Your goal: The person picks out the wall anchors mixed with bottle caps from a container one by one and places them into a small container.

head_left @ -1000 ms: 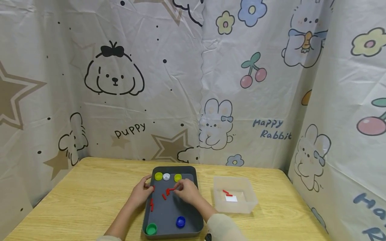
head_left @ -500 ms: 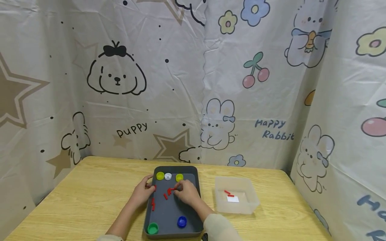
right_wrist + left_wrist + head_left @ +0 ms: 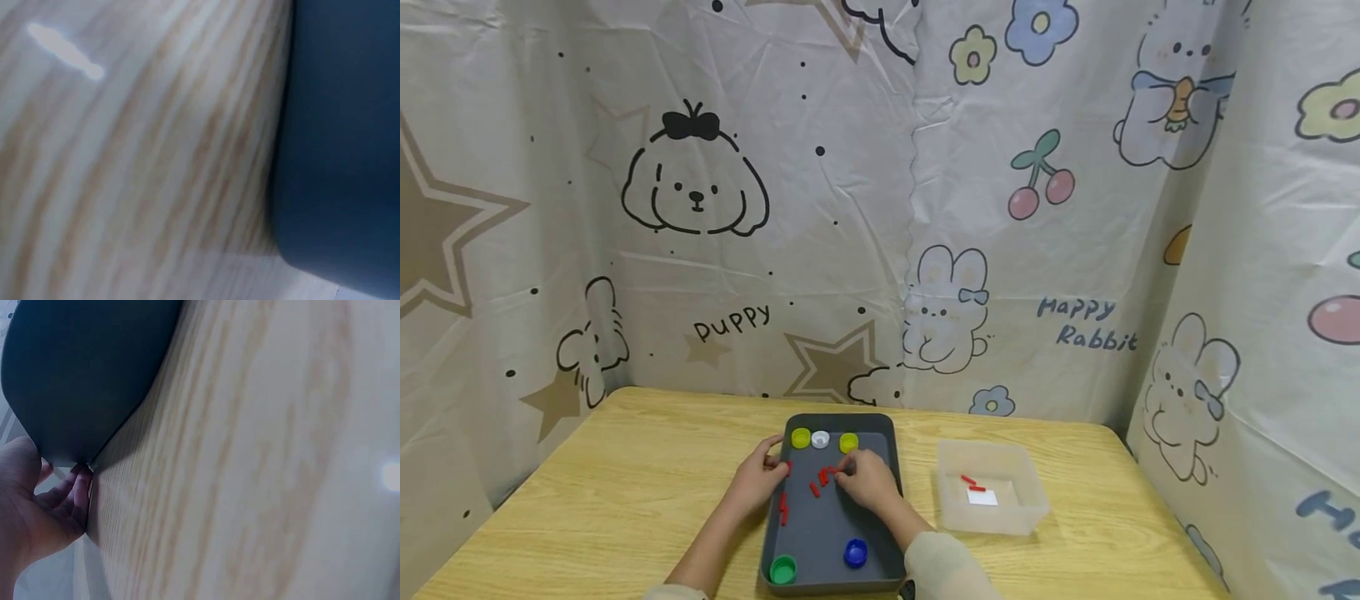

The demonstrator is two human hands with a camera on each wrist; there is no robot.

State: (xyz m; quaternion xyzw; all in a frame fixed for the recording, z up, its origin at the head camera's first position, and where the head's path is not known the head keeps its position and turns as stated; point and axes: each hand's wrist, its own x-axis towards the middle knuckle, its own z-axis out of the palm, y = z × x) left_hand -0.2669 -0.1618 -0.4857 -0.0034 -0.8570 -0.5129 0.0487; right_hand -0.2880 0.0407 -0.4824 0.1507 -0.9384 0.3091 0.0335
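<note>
Pinching a short red stick (image 3: 832, 470) in its fingertips, the right hand (image 3: 867, 482), in the head view, reaches over the far half of a grey tray (image 3: 820, 533). The stick lies roughly crosswise, free end pointing left towards a cluster of red sticks (image 3: 823, 477); whether it clears the tray floor, I cannot tell. The tray's long axis runs away from the person. The left hand (image 3: 762, 479) grips its left wall, thumb on the rim beside another red piece (image 3: 788, 468); whether it holds that piece is unclear. A clear box (image 3: 953, 512) sits apart on the right.

The left wrist view shows what the head view hides: fingers bent against the tray's lower edge, near the table (image 3: 250, 456).

The right wrist view gives the tray's outer wall, a rounded corner and table grain.
</note>
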